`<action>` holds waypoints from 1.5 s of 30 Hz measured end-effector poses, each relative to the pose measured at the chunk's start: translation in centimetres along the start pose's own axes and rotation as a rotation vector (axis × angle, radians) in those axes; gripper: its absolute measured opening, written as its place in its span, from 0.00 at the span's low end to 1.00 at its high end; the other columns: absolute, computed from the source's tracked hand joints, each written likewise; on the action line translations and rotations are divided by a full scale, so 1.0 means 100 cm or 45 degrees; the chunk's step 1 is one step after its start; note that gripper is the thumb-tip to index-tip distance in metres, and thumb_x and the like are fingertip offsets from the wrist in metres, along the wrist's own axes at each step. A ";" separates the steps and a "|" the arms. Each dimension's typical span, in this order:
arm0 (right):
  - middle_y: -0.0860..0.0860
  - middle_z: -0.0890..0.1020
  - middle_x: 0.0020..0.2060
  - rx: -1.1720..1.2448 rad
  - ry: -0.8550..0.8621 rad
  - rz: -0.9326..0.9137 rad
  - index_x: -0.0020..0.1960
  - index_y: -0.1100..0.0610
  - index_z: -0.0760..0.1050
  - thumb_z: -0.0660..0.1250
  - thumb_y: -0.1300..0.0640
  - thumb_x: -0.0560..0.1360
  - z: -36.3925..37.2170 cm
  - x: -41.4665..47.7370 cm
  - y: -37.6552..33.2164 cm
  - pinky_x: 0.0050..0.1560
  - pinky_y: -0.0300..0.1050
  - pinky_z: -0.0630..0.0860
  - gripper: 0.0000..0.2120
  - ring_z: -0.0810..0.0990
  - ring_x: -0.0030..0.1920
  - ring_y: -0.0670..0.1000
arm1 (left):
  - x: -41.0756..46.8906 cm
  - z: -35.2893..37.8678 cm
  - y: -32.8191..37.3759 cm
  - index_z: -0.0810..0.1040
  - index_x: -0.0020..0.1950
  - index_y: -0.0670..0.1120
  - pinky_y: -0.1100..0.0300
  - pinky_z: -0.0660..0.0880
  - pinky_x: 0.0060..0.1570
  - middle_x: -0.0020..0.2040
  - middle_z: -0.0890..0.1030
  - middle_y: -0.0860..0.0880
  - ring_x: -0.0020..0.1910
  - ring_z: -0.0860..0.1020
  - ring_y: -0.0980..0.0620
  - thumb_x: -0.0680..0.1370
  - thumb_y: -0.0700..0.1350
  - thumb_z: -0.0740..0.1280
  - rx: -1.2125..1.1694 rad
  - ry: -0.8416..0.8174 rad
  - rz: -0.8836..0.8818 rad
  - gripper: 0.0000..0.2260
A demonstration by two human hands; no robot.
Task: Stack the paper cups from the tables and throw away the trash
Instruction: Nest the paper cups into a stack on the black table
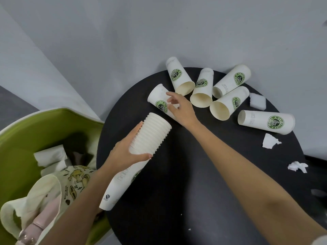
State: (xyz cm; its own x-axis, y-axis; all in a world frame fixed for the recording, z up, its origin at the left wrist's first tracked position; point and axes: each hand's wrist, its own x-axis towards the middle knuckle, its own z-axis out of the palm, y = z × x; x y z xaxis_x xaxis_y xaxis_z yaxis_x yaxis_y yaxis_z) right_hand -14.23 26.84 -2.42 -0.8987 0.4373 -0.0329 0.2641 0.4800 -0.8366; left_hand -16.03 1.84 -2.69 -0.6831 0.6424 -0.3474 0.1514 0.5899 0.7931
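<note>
Head camera looked down on a round black table (pixel 185 174) set against a grey wall. At its near left edge, the left hand (pixel 127 152) wrapped around a long nested stack of white paper cups (pixel 141 152), tilted with rims pointing away. The right hand (pixel 180 107) reached forward with fingers loosely spread, touching a lying white paper cup with green logo (pixel 159 99). Five more logo cups (pixel 201 89) lay tipped behind it. Crumpled white paper scraps (pixel 269 141) sat on the table's right side. A green chair (pixel 26 135) beside the table held a cream tote bag (pixel 58 188).
</note>
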 end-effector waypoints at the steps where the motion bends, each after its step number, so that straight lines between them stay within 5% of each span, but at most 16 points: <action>1: 0.54 0.78 0.54 -0.059 0.006 -0.035 0.67 0.58 0.71 0.65 0.64 0.75 0.003 0.010 0.000 0.56 0.37 0.68 0.20 0.75 0.54 0.50 | 0.004 -0.004 -0.002 0.51 0.74 0.73 0.49 0.65 0.70 0.71 0.63 0.69 0.69 0.66 0.57 0.63 0.61 0.77 0.001 0.010 -0.008 0.47; 8: 0.55 0.68 0.67 -0.452 -0.132 -0.048 0.73 0.53 0.64 0.69 0.56 0.73 0.026 0.071 0.000 0.64 0.56 0.69 0.30 0.69 0.65 0.57 | 0.020 -0.019 -0.017 0.52 0.74 0.73 0.50 0.65 0.70 0.72 0.63 0.69 0.71 0.66 0.57 0.61 0.65 0.75 -0.041 0.023 -0.043 0.47; 16: 0.56 0.61 0.71 -0.818 -0.274 0.045 0.75 0.49 0.55 0.76 0.51 0.67 0.043 0.078 -0.002 0.63 0.58 0.70 0.44 0.69 0.65 0.60 | 0.026 -0.017 -0.027 0.52 0.75 0.71 0.52 0.67 0.68 0.72 0.65 0.66 0.68 0.68 0.57 0.59 0.67 0.74 -0.104 0.000 -0.064 0.48; 21: 0.56 0.65 0.67 -0.858 -0.227 0.056 0.72 0.49 0.56 0.77 0.55 0.65 0.048 0.066 -0.001 0.59 0.56 0.70 0.43 0.71 0.61 0.59 | 0.023 -0.015 -0.029 0.53 0.75 0.70 0.57 0.67 0.64 0.71 0.67 0.66 0.68 0.68 0.57 0.61 0.63 0.76 -0.114 0.017 -0.064 0.48; 28: 0.56 0.66 0.64 -0.529 -0.107 -0.037 0.70 0.52 0.58 0.76 0.56 0.64 0.021 0.036 -0.007 0.58 0.57 0.72 0.41 0.71 0.58 0.58 | 0.012 -0.013 -0.021 0.53 0.74 0.72 0.48 0.67 0.70 0.71 0.66 0.67 0.70 0.68 0.57 0.60 0.64 0.75 -0.117 0.016 -0.047 0.48; 32: 0.55 0.67 0.63 -0.280 0.020 -0.098 0.71 0.54 0.58 0.76 0.56 0.64 -0.011 0.009 -0.017 0.58 0.46 0.70 0.41 0.69 0.60 0.52 | 0.004 -0.008 -0.013 0.53 0.74 0.72 0.49 0.65 0.71 0.72 0.64 0.68 0.71 0.66 0.59 0.60 0.63 0.76 -0.121 -0.010 -0.003 0.48; 38: 0.46 0.70 0.62 0.074 0.340 -0.024 0.69 0.52 0.60 0.77 0.55 0.64 -0.061 -0.031 -0.031 0.55 0.32 0.71 0.39 0.72 0.59 0.45 | -0.009 0.008 -0.002 0.53 0.70 0.75 0.58 0.61 0.71 0.67 0.61 0.79 0.68 0.62 0.73 0.65 0.52 0.80 -0.122 -0.072 0.088 0.46; 40: 0.45 0.71 0.60 0.169 0.432 0.013 0.68 0.52 0.60 0.78 0.54 0.63 -0.075 -0.042 -0.037 0.56 0.36 0.73 0.39 0.73 0.58 0.45 | -0.014 0.015 0.002 0.54 0.71 0.74 0.59 0.62 0.70 0.67 0.61 0.79 0.66 0.61 0.77 0.66 0.49 0.81 -0.124 -0.100 0.099 0.47; 42: 0.46 0.71 0.61 0.260 0.506 0.021 0.67 0.52 0.60 0.78 0.52 0.62 -0.087 -0.052 -0.041 0.59 0.43 0.75 0.40 0.73 0.60 0.46 | -0.018 0.021 0.007 0.54 0.73 0.73 0.59 0.62 0.70 0.68 0.63 0.77 0.67 0.62 0.74 0.65 0.50 0.81 -0.128 -0.129 0.109 0.48; 45: 0.45 0.72 0.59 0.415 0.570 0.042 0.66 0.51 0.61 0.78 0.57 0.64 -0.099 -0.068 -0.049 0.55 0.35 0.74 0.37 0.74 0.58 0.39 | -0.024 0.030 0.018 0.53 0.74 0.71 0.54 0.65 0.71 0.70 0.64 0.70 0.70 0.64 0.64 0.62 0.56 0.79 -0.131 -0.170 0.131 0.48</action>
State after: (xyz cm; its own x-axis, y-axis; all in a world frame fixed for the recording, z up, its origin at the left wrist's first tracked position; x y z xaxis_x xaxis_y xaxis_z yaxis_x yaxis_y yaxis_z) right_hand -5.91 29.02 7.26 -0.6366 0.7627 0.1139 0.1039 0.2312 -0.9673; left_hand -11.95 2.84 -1.97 -0.5658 0.7601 -0.3195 0.1375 0.4690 0.8724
